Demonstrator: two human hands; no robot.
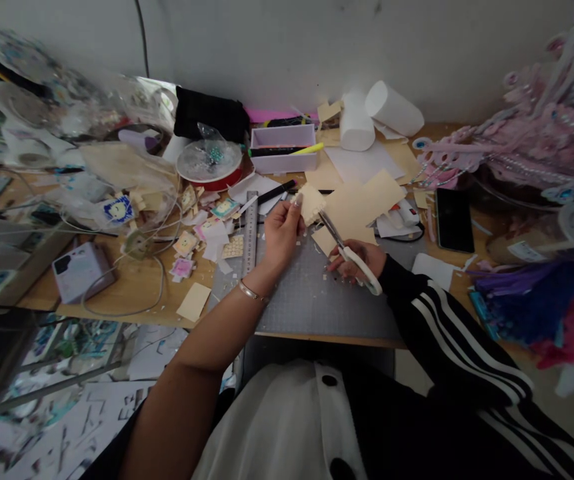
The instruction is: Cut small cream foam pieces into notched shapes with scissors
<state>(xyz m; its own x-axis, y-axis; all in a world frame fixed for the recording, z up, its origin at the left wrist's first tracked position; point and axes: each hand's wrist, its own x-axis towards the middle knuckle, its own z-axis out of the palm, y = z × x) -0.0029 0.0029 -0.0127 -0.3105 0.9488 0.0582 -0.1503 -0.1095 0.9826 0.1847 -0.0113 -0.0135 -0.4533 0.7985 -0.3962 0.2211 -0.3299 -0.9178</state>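
Between the thumb and fingers of my left hand [283, 230] is a small cream paper piece [311, 202] with a scalloped edge. My right hand [359, 260] grips white-handled scissors [361, 265], their blades pointing up and left to the paper's lower right edge. Whether the blades bite into the paper I cannot tell. Both hands are above a grey cutting mat [297, 300] with tiny paper scraps on it. Cream paper sheets [364, 203] lie just beyond the scissors. A clear ruler [250, 233] and a black marker [277, 192] are left of my left hand.
A lilac tray [283, 162] with pens stands at the back, near white rolls [357, 123]. Decorated paper cutouts [185, 243] and a ribbon spool [210, 163] crowd the left. On the right are a phone [454, 220] and pink beaded ornaments [521, 133].
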